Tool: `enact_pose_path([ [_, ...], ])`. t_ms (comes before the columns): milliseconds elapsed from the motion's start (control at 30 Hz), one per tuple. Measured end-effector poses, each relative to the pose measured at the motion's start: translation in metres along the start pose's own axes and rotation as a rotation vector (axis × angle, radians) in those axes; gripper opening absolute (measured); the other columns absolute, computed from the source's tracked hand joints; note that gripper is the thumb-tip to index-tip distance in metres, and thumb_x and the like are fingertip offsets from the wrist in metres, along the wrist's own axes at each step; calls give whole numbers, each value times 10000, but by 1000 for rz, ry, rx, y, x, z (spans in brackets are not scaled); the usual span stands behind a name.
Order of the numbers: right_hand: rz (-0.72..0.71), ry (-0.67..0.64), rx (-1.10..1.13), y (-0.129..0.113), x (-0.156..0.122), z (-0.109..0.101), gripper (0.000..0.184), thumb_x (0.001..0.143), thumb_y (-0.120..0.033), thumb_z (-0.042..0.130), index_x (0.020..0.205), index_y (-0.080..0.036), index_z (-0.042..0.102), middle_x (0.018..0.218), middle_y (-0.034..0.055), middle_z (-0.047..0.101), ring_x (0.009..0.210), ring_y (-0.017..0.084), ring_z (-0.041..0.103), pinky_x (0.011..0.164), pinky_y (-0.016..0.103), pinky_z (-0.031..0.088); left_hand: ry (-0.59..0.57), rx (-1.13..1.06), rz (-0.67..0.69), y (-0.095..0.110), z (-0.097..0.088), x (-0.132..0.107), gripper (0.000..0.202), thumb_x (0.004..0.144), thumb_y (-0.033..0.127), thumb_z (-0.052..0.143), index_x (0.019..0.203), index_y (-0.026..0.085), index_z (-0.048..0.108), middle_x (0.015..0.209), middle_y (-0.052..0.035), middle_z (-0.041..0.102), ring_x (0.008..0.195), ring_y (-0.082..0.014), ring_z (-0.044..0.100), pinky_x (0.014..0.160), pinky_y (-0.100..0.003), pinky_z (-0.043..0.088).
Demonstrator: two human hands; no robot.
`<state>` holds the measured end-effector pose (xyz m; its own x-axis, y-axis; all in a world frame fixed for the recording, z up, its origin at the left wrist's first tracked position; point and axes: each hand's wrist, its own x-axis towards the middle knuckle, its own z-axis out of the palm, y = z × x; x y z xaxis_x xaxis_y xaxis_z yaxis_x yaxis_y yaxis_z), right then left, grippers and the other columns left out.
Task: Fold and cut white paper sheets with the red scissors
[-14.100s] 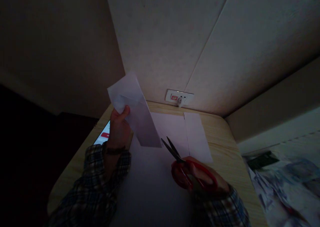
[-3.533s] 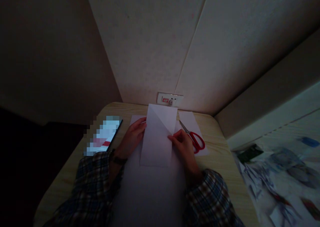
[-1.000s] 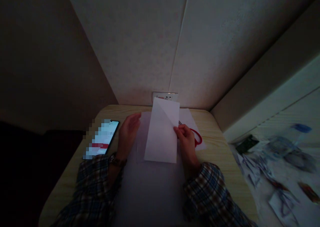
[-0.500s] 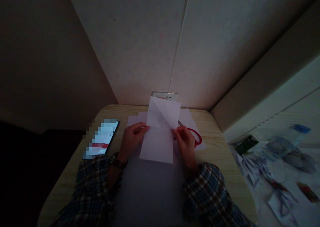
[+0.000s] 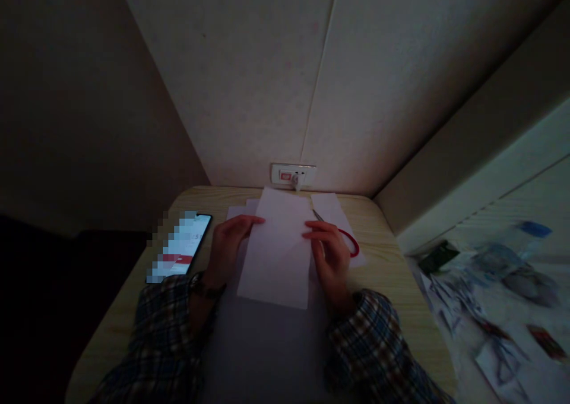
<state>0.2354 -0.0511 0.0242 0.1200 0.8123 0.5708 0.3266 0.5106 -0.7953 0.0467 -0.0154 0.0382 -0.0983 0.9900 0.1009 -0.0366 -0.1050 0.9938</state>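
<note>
A folded white sheet of paper (image 5: 278,249) is between my two hands, over a pile of other white sheets (image 5: 333,205). My left hand (image 5: 229,240) grips the sheet's left edge, its index finger stretched over the top and its thumb hidden. On the other side, my right hand (image 5: 332,252) has its fingers apart, their tips resting on the right edge of the paper. Scissors with a red handle (image 5: 354,243) lie beside and partly behind this hand; one metal blade points towards the wall.
A phone with a lit screen (image 5: 189,243) lies left on the wooden table (image 5: 396,309). A socket with a plug (image 5: 294,175) is on the wall at the back. Low on the right are a plastic bottle (image 5: 507,255) and several paper scraps (image 5: 449,309).
The sheet has come down and nearer to me, uncovering the socket. Its diagonal fold no longer shows. My right fingers have gone from pinching the edge to lying spread on it.
</note>
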Motion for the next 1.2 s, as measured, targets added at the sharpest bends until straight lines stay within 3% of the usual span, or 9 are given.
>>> enact_pose_path([
  [100, 79, 6, 25, 2, 3, 1, 157, 840, -185, 489, 849, -243, 635, 1063, 53, 603, 1028, 208, 541, 870, 386, 433, 0, 76, -7, -7, 0, 3, 149, 671, 310, 670, 754, 192, 705, 795, -16, 701, 767, -171, 609, 681, -250, 461],
  [167, 191, 42, 115, 6, 4, 3, 169, 833, -227, 511, 970, -247, 607, 1164, 66, 559, 1040, 207, 541, 833, 366, 462, -18, 70, -28, -9, 0, 5, 178, 664, 302, 682, 802, 189, 695, 825, -18, 704, 781, -169, 616, 691, -245, 463],
  [233, 329, 77, 238, 12, 5, 4, 292, 816, -270, 542, 1108, -259, 538, 1211, 76, 538, 1001, 196, 569, 802, 349, 481, -35, 47, -50, -9, 1, 5, 221, 668, 302, 683, 857, 188, 681, 787, -10, 698, 738, -152, 615, 657, -227, 456],
  [333, 528, 59, 335, 19, 6, 6, 363, 782, -338, 578, 1131, -249, 528, 1064, 64, 630, 884, 184, 615, 773, 341, 491, -43, 24, -76, -7, 1, 5, 318, 672, 291, 678, 969, 182, 642, 670, 16, 670, 655, -131, 602, 602, -204, 441],
  [433, 626, -23, 307, 23, 6, 7, 265, 747, -379, 598, 948, -209, 629, 855, 42, 679, 756, 192, 628, 679, 319, 500, -37, 29, -84, -6, 1, 5, 452, 670, 280, 672, 1099, 174, 576, 633, 24, 661, 626, -139, 605, 585, -209, 448],
  [567, 599, -83, 292, 24, 6, 9, 178, 722, -357, 614, 773, -192, 656, 673, 7, 663, 614, 175, 606, 577, 282, 477, -53, 74, -76, -8, 2, 4, 536, 686, 281, 659, 1192, 173, 516, 653, 18, 668, 637, -139, 606, 596, -208, 455],
  [800, 584, -20, 304, 28, 4, 9, 156, 711, -343, 643, 786, -206, 640, 622, -21, 630, 569, 147, 571, 506, 233, 427, -110, 10, -120, -13, 1, 6, 581, 686, 288, 658, 1231, 164, 499, 770, -20, 696, 702, -158, 625, 640, -238, 475],
  [967, 563, 33, 244, 30, 2, 10, 193, 688, -372, 665, 788, -209, 635, 636, -15, 634, 586, 156, 572, 512, 242, 431, -72, -6, -132, -22, 1, 9, 407, 655, 329, 678, 1016, 145, 636, 804, -52, 706, 790, -199, 639, 700, -287, 498],
  [1200, 527, 25, 194, 28, 2, 9, 174, 710, -365, 648, 796, -213, 646, 674, -3, 655, 613, 162, 597, 530, 252, 450, -6, -7, -95, -20, 2, 8, 303, 619, 352, 704, 841, 149, 675, 788, -50, 712, 766, -205, 644, 678, -306, 525],
])
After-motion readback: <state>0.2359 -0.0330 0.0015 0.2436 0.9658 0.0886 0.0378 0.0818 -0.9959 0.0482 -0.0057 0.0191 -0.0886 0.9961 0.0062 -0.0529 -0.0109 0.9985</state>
